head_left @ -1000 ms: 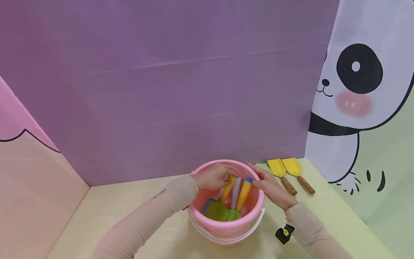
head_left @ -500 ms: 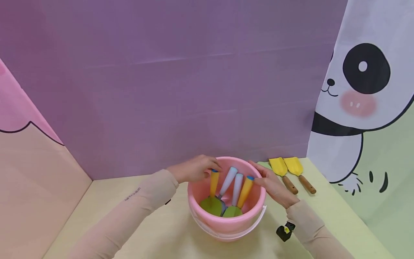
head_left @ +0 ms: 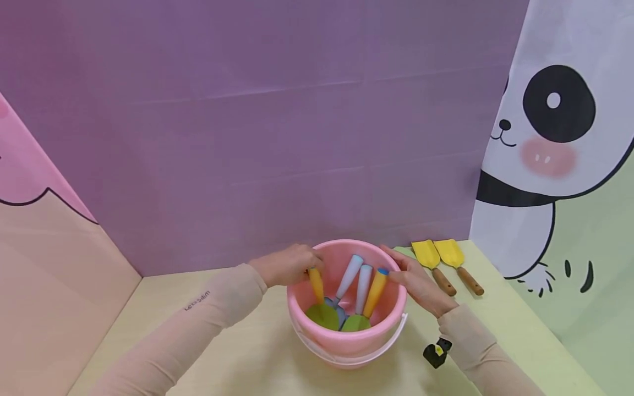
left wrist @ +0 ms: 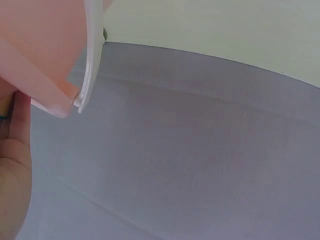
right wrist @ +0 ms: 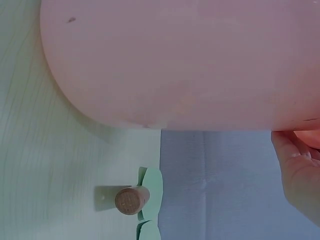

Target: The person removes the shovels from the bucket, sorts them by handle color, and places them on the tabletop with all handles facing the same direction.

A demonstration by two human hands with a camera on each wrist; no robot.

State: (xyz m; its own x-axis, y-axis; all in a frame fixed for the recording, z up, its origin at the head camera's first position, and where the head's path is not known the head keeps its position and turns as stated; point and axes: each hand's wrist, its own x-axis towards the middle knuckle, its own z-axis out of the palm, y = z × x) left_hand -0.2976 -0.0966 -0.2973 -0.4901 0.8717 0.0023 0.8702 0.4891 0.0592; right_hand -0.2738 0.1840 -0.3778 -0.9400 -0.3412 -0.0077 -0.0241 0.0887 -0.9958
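Observation:
A pink bucket (head_left: 346, 345) stands upright on the table with several toy shovels inside. My left hand (head_left: 292, 265) is at its left rim and grips the top of an orange-handled shovel (head_left: 317, 286), whose round green blade lies low in the bucket. A second orange-handled shovel (head_left: 376, 292) leans near the right wall. Between them stand two light blue handles (head_left: 350, 275). My right hand (head_left: 420, 285) holds the bucket's right rim, thumb inside and fingers outside. In the left wrist view only part of the left hand (left wrist: 15, 175) shows, beside the pink rim.
Two yellow shovels (head_left: 427, 254) with wooden handles lie to the right of the bucket. A pale green piece (head_left: 407, 251) is partly hidden behind the right hand. The white bail (head_left: 359, 360) hangs down the bucket's front. A purple backdrop (head_left: 247, 165) rises behind the table (head_left: 213, 341).
My left hand has drawn back leftward from the bucket's middle to its left rim. The left orange handle now leans left in its fingers. The right hand stays on the rim.

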